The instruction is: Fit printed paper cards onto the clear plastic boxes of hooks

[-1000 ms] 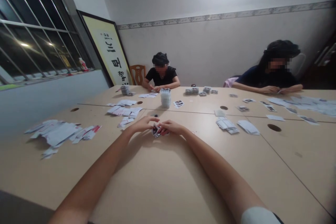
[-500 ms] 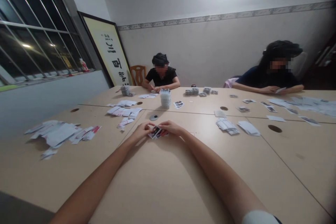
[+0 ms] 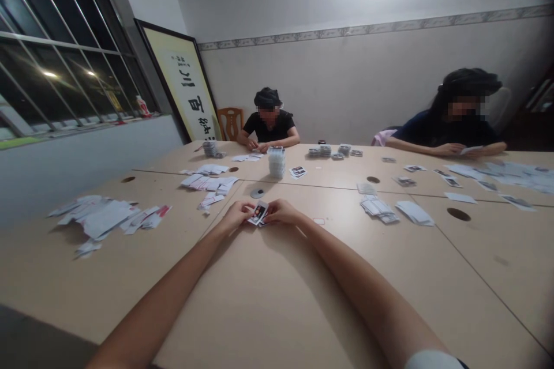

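Observation:
Both my arms reach forward over the beige table. My left hand and my right hand meet near the table's middle, fingers pinched on a small stack of picture cards. The top card is tilted and shows a dark picture with some red. A small grey disc lies on the table just beyond my hands. A tall stack of cards stands farther back.
Loose white papers lie scattered at the left, more card piles at the right. Two people sit at the far side, one in black and one at the right, both handling cards. Round holes dot the table.
My hands have shifted the cards; the top card is now lifted and turned to show its face. The grey disc, hidden before by my left hand, has come into view.

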`<state>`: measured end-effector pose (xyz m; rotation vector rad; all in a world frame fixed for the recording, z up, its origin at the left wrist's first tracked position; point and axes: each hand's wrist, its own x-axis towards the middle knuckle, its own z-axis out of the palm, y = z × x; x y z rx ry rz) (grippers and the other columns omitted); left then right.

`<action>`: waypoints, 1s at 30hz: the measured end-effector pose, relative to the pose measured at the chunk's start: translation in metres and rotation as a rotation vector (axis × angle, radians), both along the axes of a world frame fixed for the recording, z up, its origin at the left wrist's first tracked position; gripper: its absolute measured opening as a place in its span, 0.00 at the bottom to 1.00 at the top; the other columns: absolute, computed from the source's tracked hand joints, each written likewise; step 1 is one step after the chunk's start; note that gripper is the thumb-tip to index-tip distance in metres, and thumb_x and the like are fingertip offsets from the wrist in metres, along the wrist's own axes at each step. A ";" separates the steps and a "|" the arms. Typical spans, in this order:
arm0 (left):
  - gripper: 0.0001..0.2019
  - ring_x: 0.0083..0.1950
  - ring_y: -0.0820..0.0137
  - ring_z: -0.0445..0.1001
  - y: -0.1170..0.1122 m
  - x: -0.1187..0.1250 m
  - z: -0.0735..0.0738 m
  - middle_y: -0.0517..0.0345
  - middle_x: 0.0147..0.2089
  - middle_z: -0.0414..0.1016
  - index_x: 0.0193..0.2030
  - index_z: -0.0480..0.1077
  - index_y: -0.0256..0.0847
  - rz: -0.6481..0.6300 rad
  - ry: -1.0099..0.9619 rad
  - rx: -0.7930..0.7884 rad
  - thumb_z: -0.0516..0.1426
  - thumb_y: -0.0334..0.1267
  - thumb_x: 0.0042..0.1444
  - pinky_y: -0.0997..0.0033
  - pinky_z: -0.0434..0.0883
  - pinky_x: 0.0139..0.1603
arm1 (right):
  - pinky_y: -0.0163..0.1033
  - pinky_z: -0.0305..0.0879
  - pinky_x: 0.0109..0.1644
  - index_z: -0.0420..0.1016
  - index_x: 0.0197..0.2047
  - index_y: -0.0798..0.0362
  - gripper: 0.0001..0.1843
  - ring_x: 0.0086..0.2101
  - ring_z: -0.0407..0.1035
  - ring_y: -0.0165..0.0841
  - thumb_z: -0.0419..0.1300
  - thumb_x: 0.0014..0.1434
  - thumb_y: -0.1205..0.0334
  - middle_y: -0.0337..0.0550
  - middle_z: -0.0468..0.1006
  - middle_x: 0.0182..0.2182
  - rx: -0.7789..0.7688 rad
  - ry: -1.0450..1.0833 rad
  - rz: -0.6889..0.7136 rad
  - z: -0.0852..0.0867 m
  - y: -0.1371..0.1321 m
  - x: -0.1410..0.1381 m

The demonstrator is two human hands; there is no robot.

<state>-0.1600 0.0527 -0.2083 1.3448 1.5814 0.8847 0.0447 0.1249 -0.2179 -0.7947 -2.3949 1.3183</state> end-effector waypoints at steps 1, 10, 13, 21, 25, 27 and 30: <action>0.17 0.50 0.62 0.76 0.000 0.000 0.001 0.48 0.55 0.74 0.56 0.70 0.37 0.007 -0.004 -0.004 0.59 0.43 0.65 0.56 0.77 0.50 | 0.41 0.76 0.41 0.75 0.48 0.57 0.13 0.37 0.76 0.33 0.62 0.67 0.55 0.43 0.79 0.42 0.022 -0.009 -0.006 0.000 -0.001 -0.001; 0.18 0.52 0.61 0.76 -0.006 -0.003 0.015 0.47 0.56 0.73 0.59 0.69 0.37 0.111 -0.076 0.016 0.59 0.43 0.65 0.54 0.77 0.51 | 0.45 0.76 0.46 0.75 0.51 0.56 0.14 0.43 0.76 0.36 0.63 0.66 0.56 0.45 0.78 0.47 0.125 -0.007 0.012 -0.001 -0.002 -0.003; 0.19 0.52 0.61 0.76 -0.010 -0.003 0.017 0.47 0.57 0.73 0.59 0.69 0.38 0.170 -0.120 0.065 0.59 0.43 0.65 0.54 0.77 0.51 | 0.46 0.76 0.46 0.75 0.51 0.56 0.15 0.43 0.76 0.36 0.62 0.67 0.56 0.45 0.78 0.47 0.133 0.017 0.002 0.000 -0.003 -0.002; 0.18 0.51 0.62 0.76 -0.013 -0.005 0.017 0.48 0.56 0.73 0.59 0.69 0.37 0.257 -0.172 0.193 0.59 0.43 0.66 0.55 0.77 0.50 | 0.49 0.75 0.51 0.74 0.54 0.54 0.15 0.47 0.74 0.38 0.61 0.68 0.56 0.48 0.76 0.52 0.150 0.122 -0.221 -0.006 -0.007 -0.007; 0.17 0.52 0.62 0.76 -0.013 -0.002 0.019 0.48 0.56 0.73 0.57 0.70 0.37 0.203 -0.137 0.220 0.59 0.43 0.65 0.54 0.77 0.51 | 0.47 0.75 0.50 0.74 0.54 0.53 0.14 0.46 0.75 0.37 0.60 0.68 0.56 0.48 0.77 0.51 0.109 0.214 -0.379 0.001 -0.006 -0.009; 0.15 0.51 0.62 0.76 -0.016 0.001 0.024 0.49 0.54 0.74 0.55 0.71 0.36 0.151 -0.116 0.236 0.60 0.42 0.65 0.55 0.77 0.51 | 0.45 0.76 0.46 0.74 0.53 0.55 0.15 0.42 0.75 0.35 0.60 0.69 0.55 0.46 0.78 0.48 0.071 0.265 -0.418 0.011 -0.004 -0.008; 0.15 0.50 0.61 0.78 -0.023 0.009 0.038 0.48 0.52 0.78 0.50 0.75 0.36 0.061 -0.100 0.285 0.64 0.42 0.60 0.56 0.77 0.51 | 0.37 0.75 0.35 0.73 0.51 0.56 0.15 0.34 0.74 0.30 0.60 0.69 0.55 0.44 0.78 0.42 0.036 0.351 -0.418 0.035 -0.002 0.000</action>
